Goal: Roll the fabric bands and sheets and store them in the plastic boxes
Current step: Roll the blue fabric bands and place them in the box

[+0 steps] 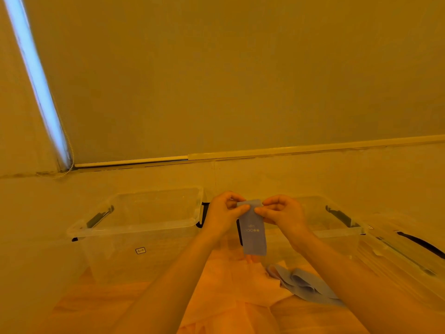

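Pale sheets [231, 285] and more blue bands [303, 283] lie on the desk [101, 302]. Both hands, left [222, 214] and right [283, 213], pinch the top of a hanging blue band [254, 235] between two clear boxes, left [144, 227] and right [337, 227]

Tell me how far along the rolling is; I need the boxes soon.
Early. Nothing looks stored: the left plastic box appears empty. In hand: both hands, left and right, pinch a blue band at its top. Left: blue bands and pink sheets lie unrolled.
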